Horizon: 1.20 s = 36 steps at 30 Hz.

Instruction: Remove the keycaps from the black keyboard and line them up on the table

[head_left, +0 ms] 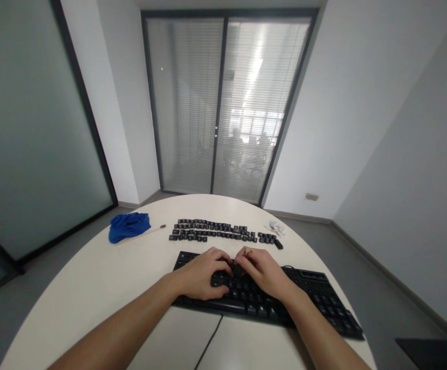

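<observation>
**Black keyboard (318,289) under the left hand (208,275) and the right hand (262,270)**

A pair of glazed doors (188,113) with blinds stands beyond the pale round table (130,280). The keyboard lies slightly askew on the table's near part, its right end close to the edge. Both hands rest over its middle, fingertips near each other. The left hand is partly open, thumb and fingers spread and curled onto the keys. The right hand is bent, its thumb and forefinger drawn close together over the upper keys; whether either hand grips a key cannot be told.

A crumpled blue cloth (130,226) lies at the far left. Near it, a thin brush (146,234) points its dark bristles towards the loose keycaps (174,238), which sit in rows beyond the keyboard. A crumpled white piece (277,227) lies just past their right end. A thin black cable (210,340) runs from the keyboard's near side towards the viewer.
</observation>
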Each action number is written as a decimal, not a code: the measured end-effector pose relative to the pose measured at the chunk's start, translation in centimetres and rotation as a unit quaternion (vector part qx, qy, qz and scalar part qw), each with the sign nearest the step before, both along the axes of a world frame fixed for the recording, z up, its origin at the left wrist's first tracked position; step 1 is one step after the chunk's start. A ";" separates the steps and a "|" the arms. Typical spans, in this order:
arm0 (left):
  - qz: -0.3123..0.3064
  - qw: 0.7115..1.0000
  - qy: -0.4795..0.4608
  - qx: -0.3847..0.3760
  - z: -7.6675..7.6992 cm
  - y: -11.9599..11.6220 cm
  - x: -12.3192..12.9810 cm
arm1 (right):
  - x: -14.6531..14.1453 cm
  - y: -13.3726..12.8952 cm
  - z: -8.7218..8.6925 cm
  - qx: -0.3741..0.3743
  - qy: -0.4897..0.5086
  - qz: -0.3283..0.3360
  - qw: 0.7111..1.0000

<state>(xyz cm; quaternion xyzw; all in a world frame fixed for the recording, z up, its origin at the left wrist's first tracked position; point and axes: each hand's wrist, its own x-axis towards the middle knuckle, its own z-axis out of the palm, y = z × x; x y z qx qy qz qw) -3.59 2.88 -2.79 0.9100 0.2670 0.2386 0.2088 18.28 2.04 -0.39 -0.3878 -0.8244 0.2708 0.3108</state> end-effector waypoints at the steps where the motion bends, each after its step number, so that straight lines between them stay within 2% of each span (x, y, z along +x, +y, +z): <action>1: -0.003 1.000 0.001 0.000 0.0 0.0 0.0 | -0.1 -0.4 0.4 0.025 -0.024 0.012 0.999; 4: -0.007 1.000 0.003 0.000 0.1 -0.1 0.0 | -0.6 -1.3 1.1 0.074 -0.062 0.051 0.994; 7: -0.001 1.000 0.004 0.003 0.1 -0.1 0.1 | -0.9 -1.3 1.0 0.075 -0.057 0.036 0.995; 10: 0.003 1.000 0.000 0.009 -0.1 0.0 0.1 | -0.9 -0.6 0.3 0.018 -0.003 -0.022 1.000; 14: 0.009 1.000 -0.002 0.005 -0.3 0.2 0.1 | -0.7 0.5 -1.1 -0.072 0.085 -0.050 0.993; 20: 0.047 0.999 0.004 -0.005 -0.1 -0.2 0.9 | -0.4 1.6 -2.3 -0.112 0.144 -0.070 0.981; 24: 0.068 0.997 -0.017 -0.013 -0.2 -0.5 1.3 | -0.4 1.6 -2.3 -0.107 0.151 -0.070 0.980; 32: 0.063 0.995 -0.062 -0.052 -1.1 0.0 1.2 | -0.4 1.7 -2.0 -0.076 0.180 -0.127 0.972; 36: 0.061 0.991 -0.083 -0.083 -1.1 0.3 1.2 | -0.3 1.7 -1.9 -0.059 0.171 -0.127 0.975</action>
